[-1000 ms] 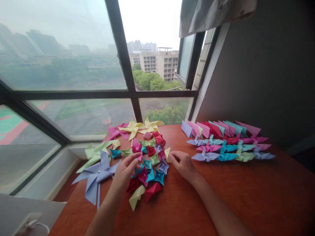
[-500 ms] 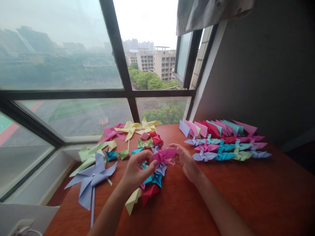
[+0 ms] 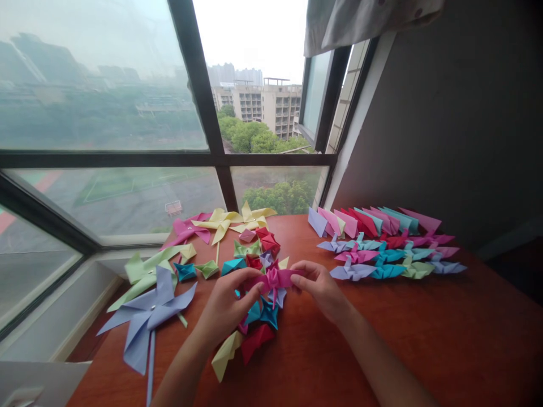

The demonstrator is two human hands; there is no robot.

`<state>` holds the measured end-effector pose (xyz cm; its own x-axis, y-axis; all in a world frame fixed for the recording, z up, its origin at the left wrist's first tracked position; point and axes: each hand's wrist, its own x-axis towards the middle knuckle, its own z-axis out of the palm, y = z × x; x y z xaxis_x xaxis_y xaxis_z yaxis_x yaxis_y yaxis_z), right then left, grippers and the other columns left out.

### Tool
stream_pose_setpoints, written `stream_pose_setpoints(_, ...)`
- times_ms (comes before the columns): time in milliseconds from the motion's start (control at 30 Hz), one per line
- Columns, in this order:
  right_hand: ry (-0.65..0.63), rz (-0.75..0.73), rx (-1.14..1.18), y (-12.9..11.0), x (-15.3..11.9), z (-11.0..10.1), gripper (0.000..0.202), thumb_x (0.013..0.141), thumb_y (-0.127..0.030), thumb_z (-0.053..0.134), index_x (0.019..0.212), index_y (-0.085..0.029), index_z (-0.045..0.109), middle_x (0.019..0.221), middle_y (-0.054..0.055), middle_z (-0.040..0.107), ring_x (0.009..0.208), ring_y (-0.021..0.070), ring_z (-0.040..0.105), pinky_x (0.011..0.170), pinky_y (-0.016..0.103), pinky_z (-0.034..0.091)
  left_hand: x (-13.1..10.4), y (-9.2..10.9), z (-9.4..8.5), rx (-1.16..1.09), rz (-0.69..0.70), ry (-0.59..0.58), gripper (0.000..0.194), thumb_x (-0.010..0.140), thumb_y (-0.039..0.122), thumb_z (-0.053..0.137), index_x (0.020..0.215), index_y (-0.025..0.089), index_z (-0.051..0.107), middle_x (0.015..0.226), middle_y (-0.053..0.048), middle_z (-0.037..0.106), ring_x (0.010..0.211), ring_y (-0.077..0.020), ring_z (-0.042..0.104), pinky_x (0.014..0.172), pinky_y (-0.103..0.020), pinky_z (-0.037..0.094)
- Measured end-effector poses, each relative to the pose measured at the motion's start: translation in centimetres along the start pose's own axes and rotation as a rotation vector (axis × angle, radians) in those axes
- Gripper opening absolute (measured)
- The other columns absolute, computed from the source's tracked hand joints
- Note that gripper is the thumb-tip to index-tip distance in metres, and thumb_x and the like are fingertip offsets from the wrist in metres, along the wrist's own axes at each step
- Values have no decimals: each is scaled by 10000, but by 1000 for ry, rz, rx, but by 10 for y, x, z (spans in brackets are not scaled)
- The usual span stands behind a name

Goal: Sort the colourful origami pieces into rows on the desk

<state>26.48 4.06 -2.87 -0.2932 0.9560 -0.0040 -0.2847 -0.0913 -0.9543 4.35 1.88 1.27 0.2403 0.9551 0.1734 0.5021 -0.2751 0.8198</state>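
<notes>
A magenta paper crane (image 3: 274,278) is stretched level between my two hands, above the middle of the table. My left hand (image 3: 231,297) pinches one wing between thumb and fingers. The other wing is in the pinch of my right hand (image 3: 320,285). Beneath and around the crane lie folded paper pieces: a teal star-like one (image 3: 269,312), a red one (image 3: 258,341), a pale yellow one (image 3: 227,353) and several more, partly hidden by my left hand.
Folded paper cranes (image 3: 354,270) stand in rows on the right of the wooden table (image 3: 339,367). Paper planes (image 3: 365,221) line up behind them. Left are paper pinwheels, a lavender one (image 3: 142,322) nearest and yellow ones (image 3: 254,215) by the window (image 3: 275,186).
My right hand has closed on the crane's right wing, and the crane has turned so its wings spread sideways between both hands. The camera view has shifted slightly.
</notes>
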Motion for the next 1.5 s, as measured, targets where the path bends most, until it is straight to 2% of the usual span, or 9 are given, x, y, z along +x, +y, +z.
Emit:
stream_pose_setpoints(200, -59, 33, -123, -1, -3, 1, 234, 750, -362, 775, 858, -168, 701, 722, 6, 681, 625, 117, 581, 593, 238, 454, 0, 8, 1, 17, 12, -61, 159, 889, 268, 586, 877, 163, 705, 796, -27, 722, 719, -166, 638, 672, -235, 466)
stream_pose_setpoints(367, -154, -7, -333, -1, -3, 1, 210, 807, -348, 727, 901, -162, 739, 890, 50, 719, 830, 175, 634, 748, 281, 488, -1, 5, 4, 8, 22, -85, 151, 892, 262, 586, 878, 167, 702, 807, -27, 722, 733, -166, 640, 675, -234, 460)
stream_pose_setpoints(533, -187, -22, -412, -1, -5, 1, 215, 821, -366, 717, 875, -161, 752, 876, 50, 724, 840, 188, 636, 754, 282, 481, -3, 6, 5, -5, 24, -125, 149, 895, 262, 586, 891, 166, 700, 802, -26, 705, 734, -160, 618, 675, -233, 446)
stream_pose_setpoints(700, -222, 50, -244, 0, -6, 0, 256, 814, -398, 733, 877, -151, 750, 853, 51, 715, 785, 168, 620, 711, 271, 460, -3, 6, 3, -53, -21, -177, 219, 902, 327, 590, 847, 146, 701, 735, -23, 657, 686, -151, 561, 630, -232, 412)
stream_pose_setpoints(833, -263, 71, -122, -2, -6, 0, 255, 799, -393, 754, 826, -141, 735, 748, 21, 667, 688, 120, 559, 652, 239, 421, -3, 6, 1, -255, -90, -257, 279, 897, 374, 607, 781, 133, 688, 694, -10, 603, 653, -126, 503, 597, -212, 393)
stream_pose_setpoints(967, -287, 46, -50, -5, -7, 0, 282, 811, -414, 740, 770, -137, 707, 693, 13, 627, 646, 109, 520, 620, 236, 401, -4, 7, 0, -444, -169, -257, 302, 854, 403, 667, 730, 128, 648, 671, 5, 560, 631, -109, 475, 566, -192, 376)
stream_pose_setpoints(1167, -194, 46, 94, -6, -8, -3, 333, 778, -478, 757, 725, -163, 662, 658, 2, 598, 612, 108, 491, 597, 238, 373, -6, 5, -2, -582, -301, -227, 344, 808, 475, 704, 777, 137, 655, 673, 9, 557, 576, -102, 471, 526, -198, 386)
stream_pose_setpoints(1367, -96, 74, 102, -8, -6, -3, 436, 703, -566, 787, 656, -169, 613, 605, -6, 557, 578, 104, 445, 560, 238, 335, -7, -6, 0, -736, -331, -171, 315, 802, 435, 730, 764, 140, 624, 676, -2, 560, 593, -98, 463, 536, -194, 380)
stream_pose_setpoints(1500, -61, 61, 186, -4, -3, -5, 440, 733, -548, 775, 638, -170, 571, 586, -16, 526, 564, 93, 421, 549, 230, 316, -8, -10, 1, -808, -331, -147, 293, 804, 403, 743, 773, 133, 634, 672, 0, 574, 587, -86, 461, 541, -189, 366)
